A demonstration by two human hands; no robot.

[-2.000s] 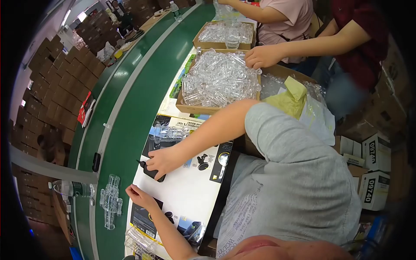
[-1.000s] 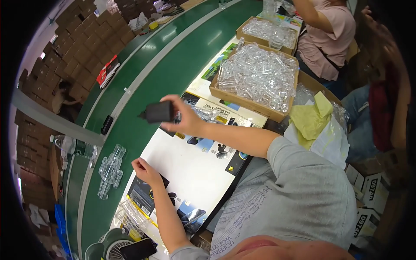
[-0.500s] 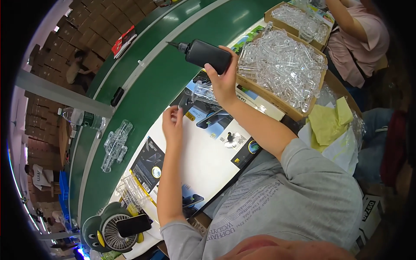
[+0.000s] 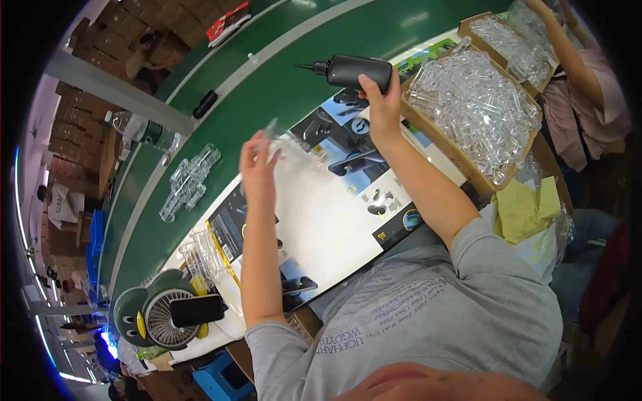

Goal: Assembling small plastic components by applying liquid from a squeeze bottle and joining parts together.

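Note:
My right hand point(image 4: 384, 115) is wrapped round a black squeeze bottle point(image 4: 360, 72), tilted on its side with its thin nozzle pointing left over the green belt. Closer to me on the left, my left hand point(image 4: 258, 168) pinches a small clear plastic piece point(image 4: 271, 127) that sticks up past the fingertips. Blur hides the exact shape of that piece. Between the hands, a smear of clear plastic parts point(image 4: 301, 150) shows above the white work surface point(image 4: 314, 214), also blurred by motion. Printed packaging sheets point(image 4: 364, 164) line the surface below my right forearm.
Carton trays of clear tubes point(image 4: 478, 113) stand on the right, beside another person's arm point(image 4: 575, 67). A cluster of clear parts point(image 4: 190, 180) lies on the green belt point(image 4: 150, 234). A small fan point(image 4: 170, 314) with a phone point(image 4: 196, 311) stands at lower left. Yellow paper point(image 4: 525, 210) lies at right.
The view has shifted. My left hand has lifted away from me with the clear piece. The clear parts between my hands have moved left and blurred. The bottle stays in my right hand.

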